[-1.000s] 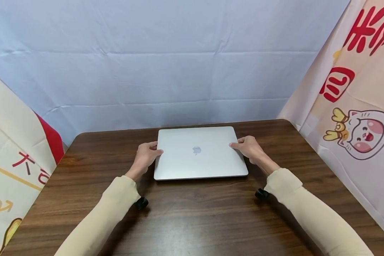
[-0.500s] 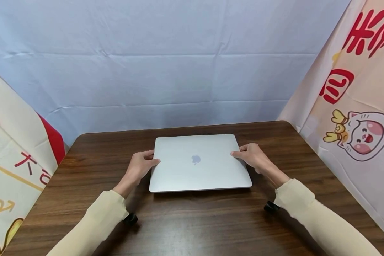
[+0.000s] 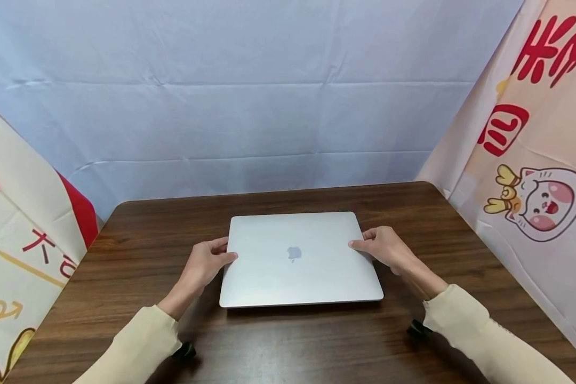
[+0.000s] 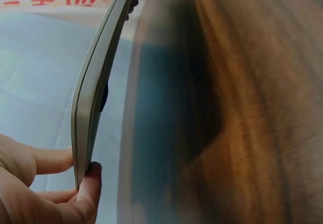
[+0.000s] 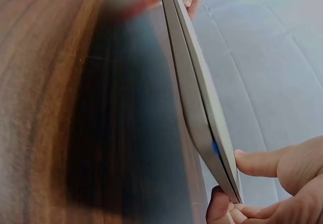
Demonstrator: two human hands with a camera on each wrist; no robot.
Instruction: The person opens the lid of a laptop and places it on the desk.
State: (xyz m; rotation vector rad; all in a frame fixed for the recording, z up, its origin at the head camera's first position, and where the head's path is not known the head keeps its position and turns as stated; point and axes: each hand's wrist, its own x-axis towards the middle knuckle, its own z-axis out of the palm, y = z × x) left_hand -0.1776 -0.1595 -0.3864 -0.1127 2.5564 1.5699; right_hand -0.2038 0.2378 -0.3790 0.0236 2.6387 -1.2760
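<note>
Left hand [image 3: 204, 263], right hand [image 3: 386, 247]: pinching 2 opposite short edges | laptop [image 3: 300, 274]: between hands, above table [image 3: 288, 346] | long axis: hand-to-hand | nearer: neither

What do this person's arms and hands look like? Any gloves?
No gloves: the left hand and right hand are bare. The left sleeve and right sleeve are long and cream, with wide cuffs. A small black thing shows beside each cuff; I can't tell what.
</note>
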